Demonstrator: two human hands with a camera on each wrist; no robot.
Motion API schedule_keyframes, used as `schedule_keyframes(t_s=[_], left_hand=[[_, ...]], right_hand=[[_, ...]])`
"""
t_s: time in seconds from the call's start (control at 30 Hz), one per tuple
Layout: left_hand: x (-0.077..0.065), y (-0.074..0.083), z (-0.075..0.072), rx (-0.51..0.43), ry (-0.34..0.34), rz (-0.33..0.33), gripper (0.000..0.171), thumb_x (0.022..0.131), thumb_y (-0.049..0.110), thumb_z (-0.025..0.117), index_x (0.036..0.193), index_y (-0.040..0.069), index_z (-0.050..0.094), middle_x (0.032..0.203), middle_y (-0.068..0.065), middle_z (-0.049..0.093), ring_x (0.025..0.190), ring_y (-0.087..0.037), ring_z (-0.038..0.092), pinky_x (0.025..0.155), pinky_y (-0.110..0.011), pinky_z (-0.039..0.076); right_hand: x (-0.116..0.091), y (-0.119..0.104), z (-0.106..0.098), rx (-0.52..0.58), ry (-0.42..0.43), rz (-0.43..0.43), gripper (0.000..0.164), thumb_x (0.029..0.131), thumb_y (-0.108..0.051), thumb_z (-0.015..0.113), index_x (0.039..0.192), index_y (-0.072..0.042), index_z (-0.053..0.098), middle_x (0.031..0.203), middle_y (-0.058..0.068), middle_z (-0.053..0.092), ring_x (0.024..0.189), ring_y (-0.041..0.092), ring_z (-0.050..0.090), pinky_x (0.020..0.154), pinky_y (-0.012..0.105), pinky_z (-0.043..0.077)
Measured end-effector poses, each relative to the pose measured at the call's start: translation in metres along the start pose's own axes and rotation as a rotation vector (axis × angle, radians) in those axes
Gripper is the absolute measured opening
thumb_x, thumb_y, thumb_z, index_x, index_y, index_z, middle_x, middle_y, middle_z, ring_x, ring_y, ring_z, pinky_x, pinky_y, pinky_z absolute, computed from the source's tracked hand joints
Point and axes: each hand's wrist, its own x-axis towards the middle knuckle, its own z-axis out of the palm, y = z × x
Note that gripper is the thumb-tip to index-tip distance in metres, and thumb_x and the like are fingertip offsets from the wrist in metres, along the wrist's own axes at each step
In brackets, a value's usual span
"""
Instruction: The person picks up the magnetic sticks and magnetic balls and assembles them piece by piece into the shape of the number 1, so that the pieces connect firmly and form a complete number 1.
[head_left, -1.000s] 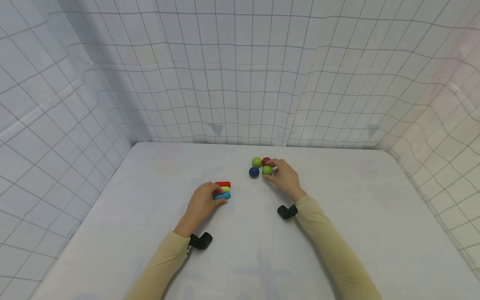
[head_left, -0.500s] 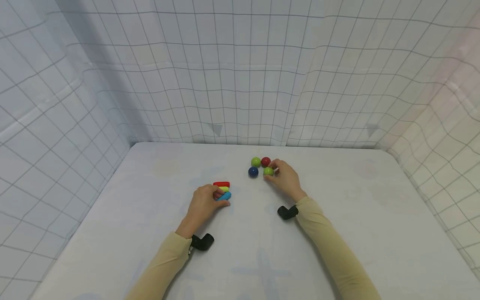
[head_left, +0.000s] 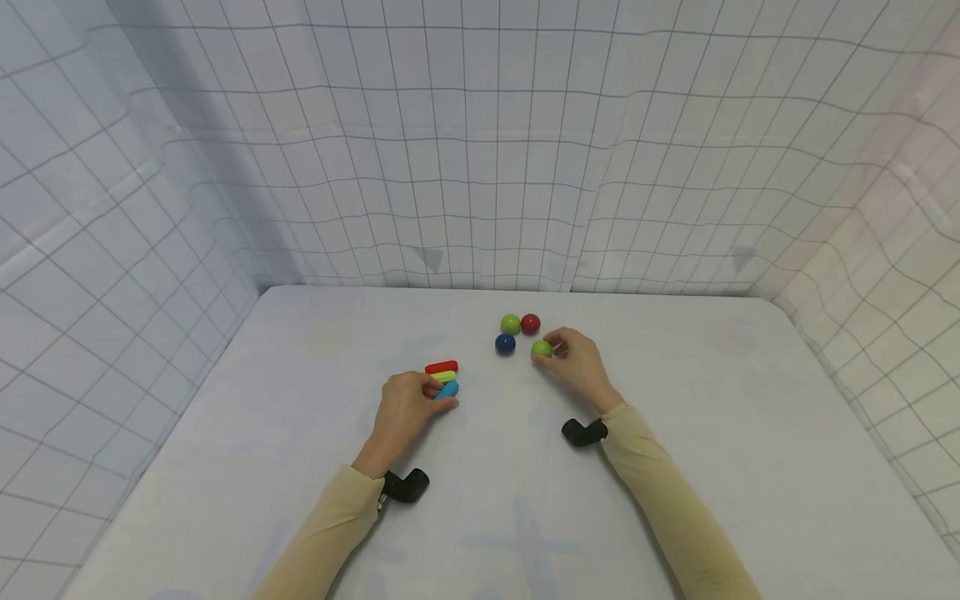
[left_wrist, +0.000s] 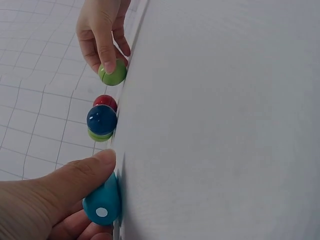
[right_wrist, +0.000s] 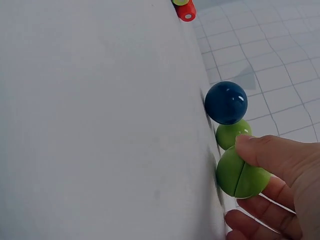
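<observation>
My left hand holds a blue rounded stick with a white dot on its end, thumb on one side and fingers on the other. The blue stick lies at a slant beside a yellow stick and a red stick. On the right, my right hand pinches a green ball with a seam line, between thumb and fingers. Left of that ball, a dark blue ball, a second green ball and a red ball sit close together.
Everything stands on a white table. White cloth with a dark grid hangs behind the table's back edge and along both sides. A black wrist camera sits on the left wrist, another black camera on the right.
My right hand has moved the green ball rightward and nearer to me, away from the red ball. The blue stick has turned from nearly level to slanted in my left hand.
</observation>
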Motion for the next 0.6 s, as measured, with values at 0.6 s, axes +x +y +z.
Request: schedule_keyframes(t_s=[0.6], left_hand=[[0.001,0.006,0.023,-0.035,0.047,0.12,0.025,0.076,0.023,0.081,0.089,0.003,0.075,0.078,-0.002,0.068,0.065,-0.009,0.058,0.061,-0.027,0.048]], right_hand=[[-0.008,0.024,0.0,0.156,-0.012,0.069,0.038,0.082,-0.029,0.077,0.109,-0.005,0.067,0.099,0.007,0.065,0.089,0.021,0.059,0.08,0.035,0.047]])
